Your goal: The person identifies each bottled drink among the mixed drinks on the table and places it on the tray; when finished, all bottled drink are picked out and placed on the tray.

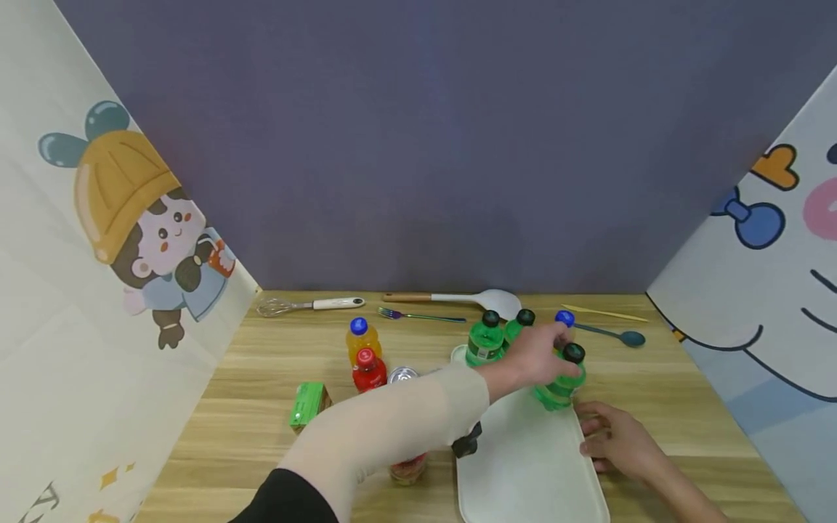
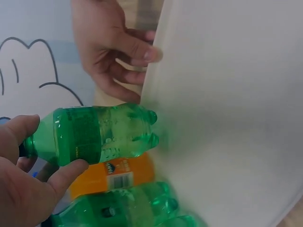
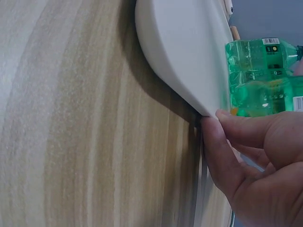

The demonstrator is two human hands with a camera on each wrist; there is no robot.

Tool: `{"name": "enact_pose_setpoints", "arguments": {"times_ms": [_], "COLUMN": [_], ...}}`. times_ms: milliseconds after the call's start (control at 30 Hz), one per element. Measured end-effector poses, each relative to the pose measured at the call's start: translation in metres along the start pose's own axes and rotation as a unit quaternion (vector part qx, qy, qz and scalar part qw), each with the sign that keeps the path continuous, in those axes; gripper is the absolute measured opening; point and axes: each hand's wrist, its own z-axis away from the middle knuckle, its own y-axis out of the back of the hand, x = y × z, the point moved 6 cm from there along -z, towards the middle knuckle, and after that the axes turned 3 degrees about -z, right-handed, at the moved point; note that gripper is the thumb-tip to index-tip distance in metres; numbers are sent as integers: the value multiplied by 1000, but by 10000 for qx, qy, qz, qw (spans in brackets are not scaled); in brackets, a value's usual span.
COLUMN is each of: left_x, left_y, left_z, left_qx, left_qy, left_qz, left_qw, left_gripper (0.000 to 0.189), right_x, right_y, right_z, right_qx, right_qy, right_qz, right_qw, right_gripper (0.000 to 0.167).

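My left hand [image 1: 539, 356] reaches across the white tray [image 1: 523, 465] and grips a green bottle [image 2: 80, 135] near its cap, thumb and fingers around the upper part. The bottle is close over the tray's right side. Two more green bottles [image 1: 485, 341] [image 1: 516, 327] stand at the tray's far end. An orange bottle [image 2: 123, 175] with a blue cap is beside them, partly hidden behind my left hand in the head view. At the right edge, my right hand [image 1: 617, 439] pinches the tray's rim between thumb and fingers, as the right wrist view shows.
Left of the tray are an orange drink bottle [image 1: 362, 340], a red bottle [image 1: 369, 372], a can [image 1: 402, 374] and a green box [image 1: 309, 405]. Along the back lie a whisk [image 1: 310, 304], a white turner [image 1: 497, 301], a fork [image 1: 421, 317] and a dark blue spoon [image 1: 631, 338].
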Motion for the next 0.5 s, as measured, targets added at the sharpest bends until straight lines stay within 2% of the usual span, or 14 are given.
{"name": "enact_pose_setpoints", "arguments": {"times_ms": [300,500], "left_x": [-4,-5], "left_y": [-13,-16], "left_z": [-3,-5], "left_qx": [170,180], "left_qy": [199,349], "left_qz": [134,196], "left_qw": [9996,9990], "left_gripper": [33,36], "right_x": [1,2], "right_y": [1,0], "right_z": [-1,0], "right_qx": [-194,-225], "right_qy": [264,310], "right_qz": [-102,-152], "right_qw": [9994,9992], "right_gripper": [67,67]}}
